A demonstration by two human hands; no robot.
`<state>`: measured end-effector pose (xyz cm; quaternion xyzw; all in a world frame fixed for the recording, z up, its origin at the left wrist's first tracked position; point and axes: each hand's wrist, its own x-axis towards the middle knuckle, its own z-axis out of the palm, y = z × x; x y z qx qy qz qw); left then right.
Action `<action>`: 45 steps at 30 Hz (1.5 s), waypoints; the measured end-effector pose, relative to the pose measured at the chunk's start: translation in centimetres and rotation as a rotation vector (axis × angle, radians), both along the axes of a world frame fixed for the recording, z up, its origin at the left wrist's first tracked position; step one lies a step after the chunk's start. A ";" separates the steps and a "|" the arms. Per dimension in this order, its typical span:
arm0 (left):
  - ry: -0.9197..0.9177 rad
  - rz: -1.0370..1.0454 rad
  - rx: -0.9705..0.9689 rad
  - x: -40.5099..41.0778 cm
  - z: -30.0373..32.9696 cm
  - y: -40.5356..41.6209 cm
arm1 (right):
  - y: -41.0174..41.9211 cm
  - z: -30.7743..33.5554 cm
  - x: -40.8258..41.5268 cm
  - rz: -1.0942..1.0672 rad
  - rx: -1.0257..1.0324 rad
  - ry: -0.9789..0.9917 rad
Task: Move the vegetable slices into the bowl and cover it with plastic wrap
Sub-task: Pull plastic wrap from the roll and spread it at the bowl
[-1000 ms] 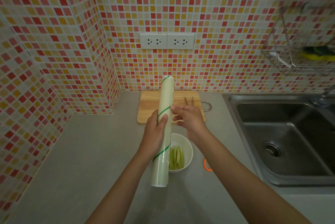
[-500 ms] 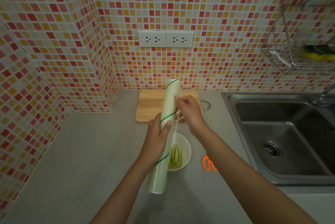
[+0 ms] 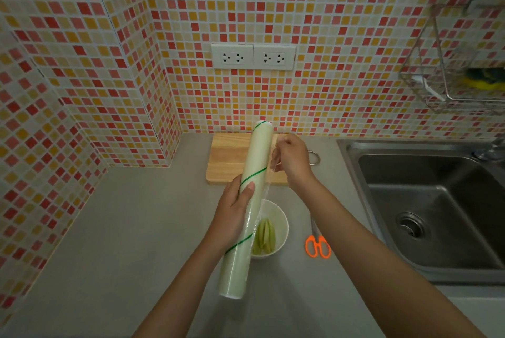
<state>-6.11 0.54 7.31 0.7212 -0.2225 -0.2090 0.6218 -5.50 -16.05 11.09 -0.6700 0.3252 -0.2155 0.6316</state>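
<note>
Centre frame: my left hand (image 3: pixel 232 217) grips the plastic wrap roll (image 3: pixel 247 206) above the bowl (image 3: pixel 278 225) of vegetable slices (image 3: pixel 263 238), right hand (image 3: pixel 291 156) pinching the film edge; film likely light, clingy, tear-prone, so I'd hold the edge wide.

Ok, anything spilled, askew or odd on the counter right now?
Nothing stands out. The vegetable slices sit inside the white bowl, no spills show, the orange-handled scissors lie flat beside it, and the cutting board looks bare.
</note>
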 end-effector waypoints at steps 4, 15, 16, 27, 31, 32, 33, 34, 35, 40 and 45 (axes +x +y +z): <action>0.066 0.058 -0.066 0.4 0.6 -0.2 | 1.6 -0.3 -1.3 0.005 0.015 0.013; 0.119 0.149 -0.048 2.7 1.0 -0.9 | 4.8 -3.4 -4.4 0.115 0.062 -0.007; 0.108 0.148 -0.045 2.8 1.1 -1.2 | 5.0 -3.6 -4.6 0.128 0.065 -0.002; 0.178 0.081 -0.056 3.3 1.1 -1.7 | 5.1 -3.3 -5.9 0.151 0.308 -0.044; 0.152 0.062 -0.029 1.9 0.1 -1.9 | 4.2 -3.4 -4.1 0.063 0.222 -0.002; 0.136 0.087 -0.007 1.9 -0.2 -1.9 | 4.3 -3.7 -3.9 0.037 0.161 0.001; 0.130 0.115 0.015 1.9 -0.5 -1.8 | 4.3 -4.1 -3.7 0.007 0.083 0.008; 0.148 0.140 0.027 2.1 -0.7 -1.7 | 4.5 -4.5 -3.6 -0.026 -0.011 0.016; 0.195 0.154 0.027 2.3 -0.8 -1.5 | 4.5 -4.9 -3.7 -0.057 -0.112 0.023; 0.452 0.032 -0.041 2.4 -1.3 -0.7 | 4.6 -6.6 -4.3 -0.110 -0.326 0.043; 0.576 -0.002 -0.057 2.1 -2.7 -0.3 | 4.0 -7.4 -4.8 -0.104 -0.340 0.085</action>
